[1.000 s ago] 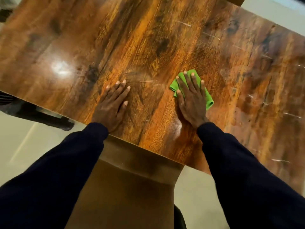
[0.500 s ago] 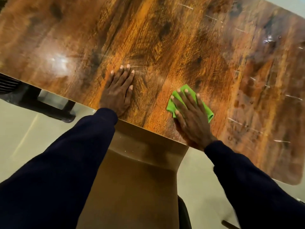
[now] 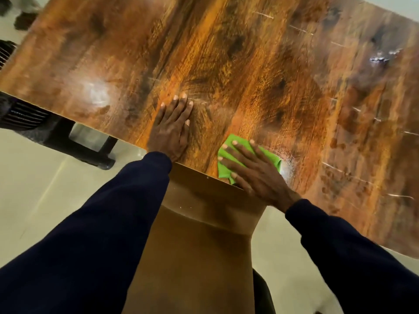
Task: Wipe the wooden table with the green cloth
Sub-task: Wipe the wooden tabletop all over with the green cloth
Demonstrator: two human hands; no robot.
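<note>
The left hand (image 3: 172, 130) lies flat and open on the wooden worktop (image 3: 238, 64), fingers together, holding nothing. The right hand (image 3: 256, 173), fingers spread, presses flat on the green cloth (image 3: 229, 152) at the worktop's near edge, lower centre of the frame. The hand hides most of the cloth. Dark sleeves (image 3: 95, 234) fill the bottom corners. Pale floor (image 3: 34, 189) lies below.

A brown chair back (image 3: 195, 257) and black furniture base (image 3: 68, 141) stand on pale floor (image 3: 45, 200).
</note>
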